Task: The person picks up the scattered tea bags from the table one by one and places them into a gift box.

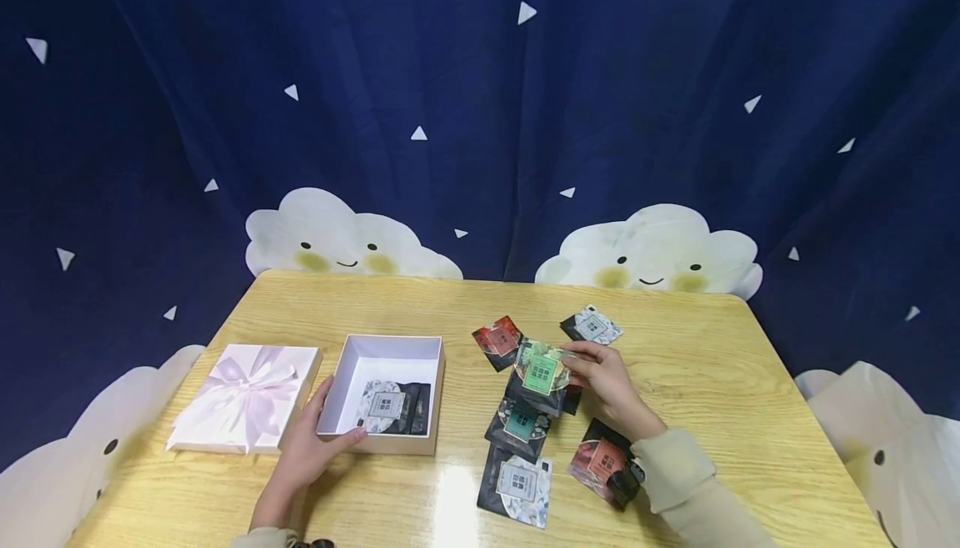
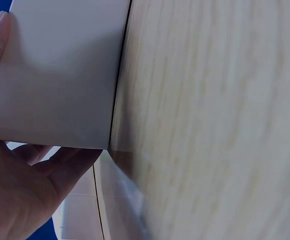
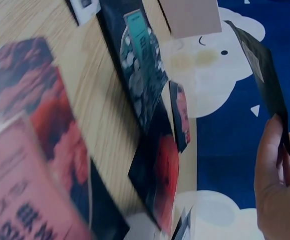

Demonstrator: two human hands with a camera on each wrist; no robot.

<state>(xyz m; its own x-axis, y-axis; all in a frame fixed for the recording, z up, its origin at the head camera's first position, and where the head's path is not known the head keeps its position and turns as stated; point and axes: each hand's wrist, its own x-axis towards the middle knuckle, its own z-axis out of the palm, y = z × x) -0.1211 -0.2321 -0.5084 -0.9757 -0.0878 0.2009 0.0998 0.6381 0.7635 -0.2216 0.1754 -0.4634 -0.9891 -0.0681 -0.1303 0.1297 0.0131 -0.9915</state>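
My left hand (image 1: 309, 446) grips the near left corner of an open white box (image 1: 399, 446), thumb on the front rim and fingers along the left side. In the left wrist view the box wall (image 2: 60, 75) stands between thumb and fingers. Inside the box lies a white and black tea sachet (image 1: 384, 404) with dark packaging beside it. My right hand (image 1: 611, 379) pinches a green-labelled tea sachet (image 1: 542, 374) by its right edge, raised over other sachets. The right wrist view shows this sachet (image 3: 264, 75) nearly edge-on, off the table.
A white lid with a pink bow (image 1: 251, 389) lies left of the box. Around my right hand are a teal-labelled sachet (image 1: 521, 424), a grey-labelled one (image 1: 516, 485), red-labelled ones (image 1: 498, 339) and a grey one at the back (image 1: 592, 327). A red-labelled sachet (image 1: 600, 460) lies by the right wrist.
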